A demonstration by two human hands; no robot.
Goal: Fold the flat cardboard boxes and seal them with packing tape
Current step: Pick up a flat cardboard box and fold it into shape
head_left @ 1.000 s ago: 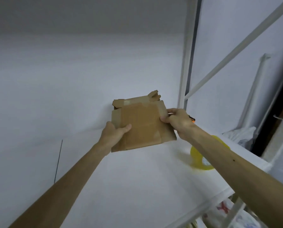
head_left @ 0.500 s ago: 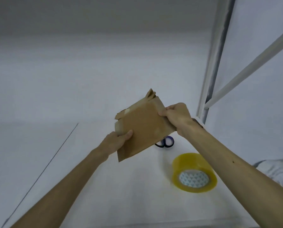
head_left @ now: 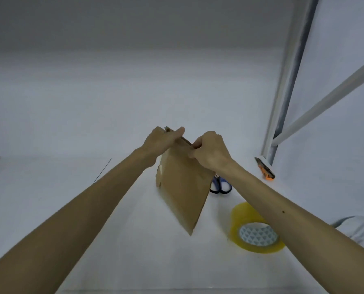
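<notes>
Above the white table (head_left: 134,257), between our two forearms, we list the following.

Item: flat cardboard box (head_left: 184,187), brown and collapsed. It is held clear of the surface by its upper edge and hangs tilted, with one lower corner pointing down. A pale patch near its left edge may be old tape.

Item: our left hand (head_left: 161,143). The thumb lies along the top edge, and the other fingers are behind the panel and mostly hidden. It pinches that edge.

Item: our right hand (head_left: 211,151), fingers curled, pinching the same edge nearer to us.

Handling, as we judge it — light and dry, so grip is easy. The panels are stiff across their faces and give readily at the creases. The top flap tips look ragged and would crush, so we would take hold at the two opposite creased edges and press them toward each other to open the box.

Also on the table:
- a roll of packing tape (head_left: 257,232), yellowish, right of the box and apart from it
- scissors (head_left: 221,186) with blue handles, partly hidden behind the box
- a utility knife (head_left: 265,169) with an orange end, beside the metal post (head_left: 287,98)
</notes>
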